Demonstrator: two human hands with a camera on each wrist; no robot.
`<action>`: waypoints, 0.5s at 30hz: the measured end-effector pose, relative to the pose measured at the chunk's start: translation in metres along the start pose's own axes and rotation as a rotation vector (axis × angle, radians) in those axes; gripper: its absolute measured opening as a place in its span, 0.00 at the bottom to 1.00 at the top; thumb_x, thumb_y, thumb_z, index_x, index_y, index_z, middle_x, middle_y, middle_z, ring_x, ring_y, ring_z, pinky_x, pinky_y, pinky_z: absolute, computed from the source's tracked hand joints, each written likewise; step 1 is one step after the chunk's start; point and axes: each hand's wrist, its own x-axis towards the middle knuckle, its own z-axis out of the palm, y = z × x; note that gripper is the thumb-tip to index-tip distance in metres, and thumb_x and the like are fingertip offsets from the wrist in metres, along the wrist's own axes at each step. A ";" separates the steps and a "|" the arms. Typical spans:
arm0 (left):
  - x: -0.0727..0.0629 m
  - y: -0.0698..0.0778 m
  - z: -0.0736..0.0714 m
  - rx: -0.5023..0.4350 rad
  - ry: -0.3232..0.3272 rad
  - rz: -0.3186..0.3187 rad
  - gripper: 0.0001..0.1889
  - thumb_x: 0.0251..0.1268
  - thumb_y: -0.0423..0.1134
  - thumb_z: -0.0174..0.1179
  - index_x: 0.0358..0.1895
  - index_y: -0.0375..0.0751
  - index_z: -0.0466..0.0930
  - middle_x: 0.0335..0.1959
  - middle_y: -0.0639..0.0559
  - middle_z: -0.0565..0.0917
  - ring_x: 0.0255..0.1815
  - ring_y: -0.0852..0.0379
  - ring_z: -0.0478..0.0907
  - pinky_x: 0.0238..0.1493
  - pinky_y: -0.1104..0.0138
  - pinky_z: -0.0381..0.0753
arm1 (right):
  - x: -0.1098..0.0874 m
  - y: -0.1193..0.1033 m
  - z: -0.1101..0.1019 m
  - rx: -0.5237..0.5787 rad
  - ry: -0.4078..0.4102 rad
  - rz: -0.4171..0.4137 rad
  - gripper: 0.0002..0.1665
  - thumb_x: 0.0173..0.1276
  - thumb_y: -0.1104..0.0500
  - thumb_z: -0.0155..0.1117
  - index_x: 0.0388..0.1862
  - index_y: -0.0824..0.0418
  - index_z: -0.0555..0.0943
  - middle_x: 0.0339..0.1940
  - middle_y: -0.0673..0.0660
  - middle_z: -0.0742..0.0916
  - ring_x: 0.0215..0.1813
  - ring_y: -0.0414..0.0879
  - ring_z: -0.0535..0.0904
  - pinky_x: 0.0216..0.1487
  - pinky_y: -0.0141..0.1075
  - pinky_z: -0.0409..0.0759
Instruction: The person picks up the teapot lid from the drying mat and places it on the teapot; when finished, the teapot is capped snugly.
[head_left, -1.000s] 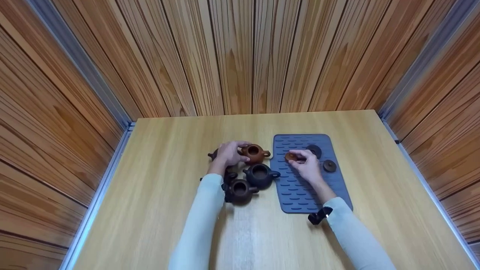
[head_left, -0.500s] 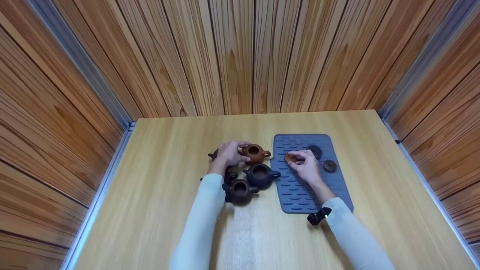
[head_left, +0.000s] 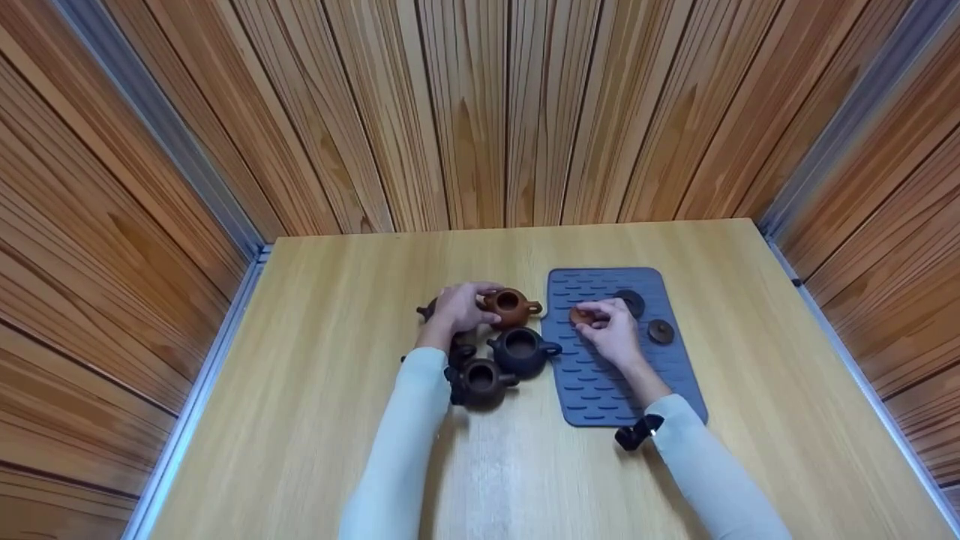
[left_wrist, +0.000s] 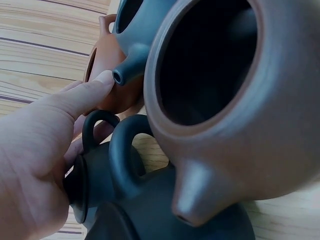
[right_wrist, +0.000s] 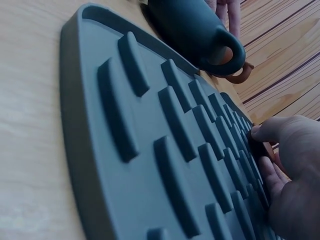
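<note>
In the head view my left hand [head_left: 456,306] grips a reddish-brown teapot [head_left: 516,316] without a lid; the left wrist view has the thumb against the side of the teapot [left_wrist: 109,56]. Over the left part of a grey ridged mat [head_left: 600,405], my right hand [head_left: 616,336] pinches a small reddish-brown teapot lid [head_left: 577,316] between thumb and fingers. The right wrist view shows these fingertips low at the mat, with the lid [right_wrist: 258,146] mostly in shadow. Two dark lids [head_left: 661,331] lie on the mat to the right of this hand, one partly behind its fingers.
A black lidless teapot [head_left: 534,361] and a dark brown lidless teapot [head_left: 480,397] stand close in front of the reddish-brown one. Dark teapots with lids on [left_wrist: 107,165] crowd beneath my left wrist, partly hidden in the head view. Wood-panelled walls [head_left: 480,112] enclose the table.
My right hand has come very slightly toward me with the lid, then stayed put. The left hand and the teapots hold their places.
</note>
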 end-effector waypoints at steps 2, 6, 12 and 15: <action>0.000 0.000 0.000 -0.006 -0.004 -0.005 0.31 0.75 0.46 0.77 0.79 0.61 0.82 0.75 0.50 0.88 0.81 0.43 0.81 0.87 0.44 0.64 | 0.000 0.000 0.000 -0.004 0.003 0.001 0.20 0.71 0.72 0.77 0.61 0.67 0.91 0.62 0.69 0.81 0.62 0.63 0.86 0.48 0.14 0.77; -0.001 0.001 0.000 -0.025 -0.008 -0.011 0.31 0.75 0.45 0.77 0.79 0.61 0.82 0.76 0.51 0.87 0.82 0.43 0.79 0.90 0.43 0.59 | 0.000 -0.002 -0.001 0.004 0.003 0.005 0.20 0.70 0.73 0.77 0.60 0.68 0.91 0.62 0.69 0.82 0.62 0.62 0.86 0.48 0.14 0.77; -0.001 0.001 0.000 -0.029 -0.003 -0.012 0.31 0.75 0.44 0.77 0.79 0.60 0.82 0.76 0.50 0.87 0.81 0.44 0.80 0.89 0.44 0.62 | 0.004 -0.007 -0.001 0.020 -0.001 -0.011 0.20 0.70 0.73 0.77 0.60 0.68 0.91 0.62 0.69 0.82 0.61 0.62 0.86 0.48 0.15 0.78; 0.000 0.000 0.000 -0.023 -0.002 -0.002 0.31 0.75 0.44 0.77 0.79 0.59 0.82 0.76 0.49 0.87 0.80 0.44 0.81 0.88 0.44 0.63 | 0.006 -0.013 -0.001 0.027 -0.009 -0.008 0.20 0.70 0.72 0.77 0.61 0.68 0.91 0.62 0.68 0.82 0.62 0.62 0.86 0.48 0.15 0.78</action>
